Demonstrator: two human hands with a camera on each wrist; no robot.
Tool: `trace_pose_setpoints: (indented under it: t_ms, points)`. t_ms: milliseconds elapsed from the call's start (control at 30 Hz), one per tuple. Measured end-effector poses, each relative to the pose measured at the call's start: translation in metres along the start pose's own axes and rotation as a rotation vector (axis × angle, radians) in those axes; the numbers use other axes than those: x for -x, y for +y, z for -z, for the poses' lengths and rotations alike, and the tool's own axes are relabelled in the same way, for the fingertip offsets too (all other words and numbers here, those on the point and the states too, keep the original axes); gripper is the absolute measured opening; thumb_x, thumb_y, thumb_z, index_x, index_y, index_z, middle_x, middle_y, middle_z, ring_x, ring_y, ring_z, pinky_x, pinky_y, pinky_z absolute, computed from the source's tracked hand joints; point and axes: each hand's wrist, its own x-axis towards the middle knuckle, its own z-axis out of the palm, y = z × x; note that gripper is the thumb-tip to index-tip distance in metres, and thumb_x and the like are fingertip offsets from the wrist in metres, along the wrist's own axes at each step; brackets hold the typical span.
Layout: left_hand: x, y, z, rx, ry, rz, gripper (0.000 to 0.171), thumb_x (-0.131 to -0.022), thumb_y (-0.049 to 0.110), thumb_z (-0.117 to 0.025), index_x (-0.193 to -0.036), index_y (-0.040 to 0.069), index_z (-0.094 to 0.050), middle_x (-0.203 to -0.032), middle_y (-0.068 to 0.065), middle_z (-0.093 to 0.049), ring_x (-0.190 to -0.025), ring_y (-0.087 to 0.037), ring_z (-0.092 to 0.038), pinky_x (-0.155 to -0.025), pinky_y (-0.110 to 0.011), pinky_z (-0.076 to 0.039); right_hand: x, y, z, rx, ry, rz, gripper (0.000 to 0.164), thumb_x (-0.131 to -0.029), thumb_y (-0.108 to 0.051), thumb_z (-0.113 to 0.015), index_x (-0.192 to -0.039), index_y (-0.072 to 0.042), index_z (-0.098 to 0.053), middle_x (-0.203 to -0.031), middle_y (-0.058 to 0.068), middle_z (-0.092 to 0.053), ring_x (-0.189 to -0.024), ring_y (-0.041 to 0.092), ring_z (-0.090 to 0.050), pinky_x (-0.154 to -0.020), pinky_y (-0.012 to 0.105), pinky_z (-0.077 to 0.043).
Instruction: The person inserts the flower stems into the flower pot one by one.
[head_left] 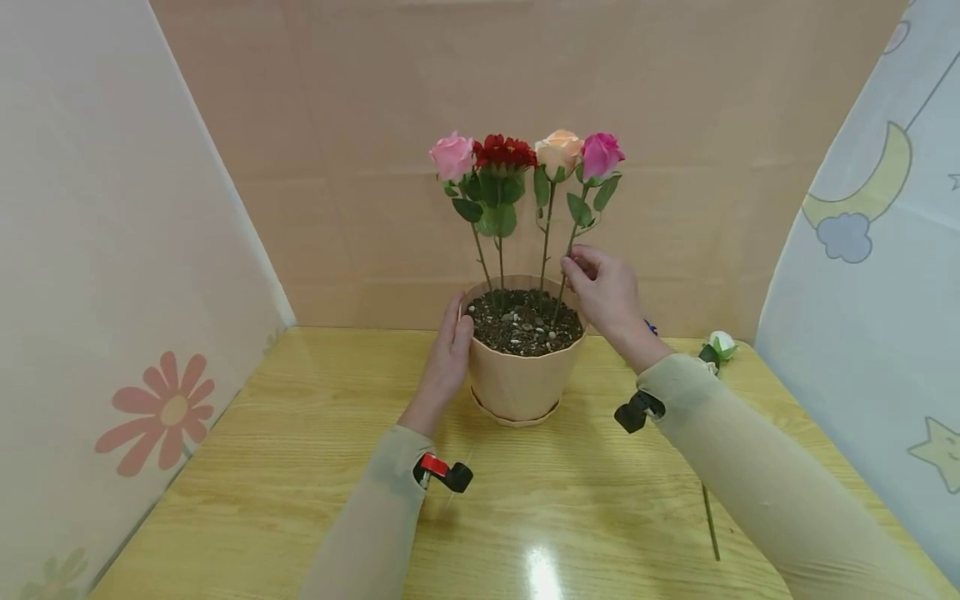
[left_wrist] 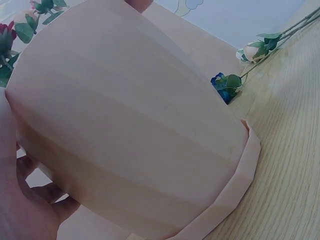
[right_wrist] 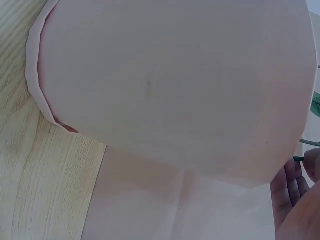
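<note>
A peach flowerpot (head_left: 520, 379) full of dark soil (head_left: 525, 329) stands on its saucer. My left hand (head_left: 448, 354) holds its left side, with the thumb near the rim and the other fingers round the wall. In the left wrist view, this hand (left_wrist: 25, 205) lies along the pot's wall (left_wrist: 135, 115). My right hand (head_left: 603, 287) pinches the stem of a magenta rose (head_left: 602, 156), which stands in the soil at the right. Left of it stand a peach rose (head_left: 558, 152), a red flower (head_left: 504, 153) and a pink rose (head_left: 453, 158).
On the wooden table (head_left: 315, 433) at the right lies a white rose (head_left: 722, 343), partly hidden by my right sleeve. A blue flower (left_wrist: 226, 87) lies behind the pot. A plain backdrop (head_left: 360, 167) and printed side sheets surround the table.
</note>
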Motion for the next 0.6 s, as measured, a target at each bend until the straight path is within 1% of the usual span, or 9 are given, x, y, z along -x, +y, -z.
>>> trace_pose_setpoints:
  t_ms: [200, 433, 600]
  points:
    - [0.0007, 0.0001, 0.0009, 0.003, 0.001, 0.004, 0.064, -0.121, 0.044, -0.032, -0.179, 0.022, -0.019, -0.182, -0.006, -0.024, -0.166, -0.031, -0.024, -0.132, -0.054, -0.023, 0.0021, -0.0004, 0.0005, 0.011, -0.008, -0.015, 0.029, -0.115, -0.023, -0.064, -0.129, -0.002, -0.079, -0.103, 0.016, -0.079, -0.089, 0.025, -0.073, -0.073, 0.020, -0.053]
    - [0.0011, 0.0006, 0.0007, 0.010, 0.003, 0.002, 0.063, -0.121, 0.043, -0.033, -0.179, 0.022, -0.018, -0.182, -0.006, -0.023, -0.166, -0.032, -0.023, -0.132, -0.055, -0.023, 0.0045, -0.0003, 0.0002, 0.013, -0.010, -0.027, 0.029, -0.115, -0.024, -0.064, -0.129, -0.005, -0.080, -0.103, 0.015, -0.079, -0.088, 0.026, -0.073, -0.070, 0.021, -0.053]
    - [0.0007, -0.0003, -0.0001, 0.021, -0.001, -0.011, 0.063, -0.121, 0.043, -0.032, -0.179, 0.023, -0.019, -0.182, -0.006, -0.023, -0.166, -0.031, -0.023, -0.132, -0.055, -0.022, 0.0065, -0.0004, 0.0006, 0.010, -0.014, -0.050, 0.031, -0.115, -0.026, -0.064, -0.132, -0.006, -0.080, -0.107, 0.015, -0.079, -0.092, 0.028, -0.075, -0.070, 0.019, -0.053]
